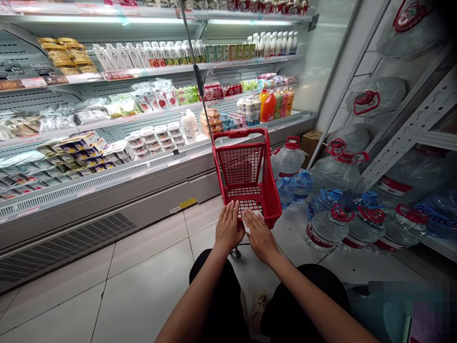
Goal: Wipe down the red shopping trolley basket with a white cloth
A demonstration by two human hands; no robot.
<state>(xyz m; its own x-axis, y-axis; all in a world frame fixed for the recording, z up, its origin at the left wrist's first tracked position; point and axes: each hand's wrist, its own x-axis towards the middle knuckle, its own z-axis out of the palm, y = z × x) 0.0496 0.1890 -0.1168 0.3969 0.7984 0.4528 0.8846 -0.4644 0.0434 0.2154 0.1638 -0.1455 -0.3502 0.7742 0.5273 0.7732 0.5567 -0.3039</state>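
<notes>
A small red shopping cart (246, 166) stands on the tiled floor in front of me, with a long black handle (194, 71) rising up and to the left. My left hand (228, 227) lies flat on the cart's near rim, fingers stretched out. Beside it, my right hand (260, 236) presses a white cloth (247, 224) against the same rim; the hand covers most of the cloth. My knees in dark trousers show at the bottom of the view.
An open refrigerated case (107, 186) with dairy cups, bottles and packets runs along the left. Large water jugs (332, 228) with red caps crowd the floor and the metal shelving (410, 128) on the right. A cardboard box (310, 142) sits behind the cart.
</notes>
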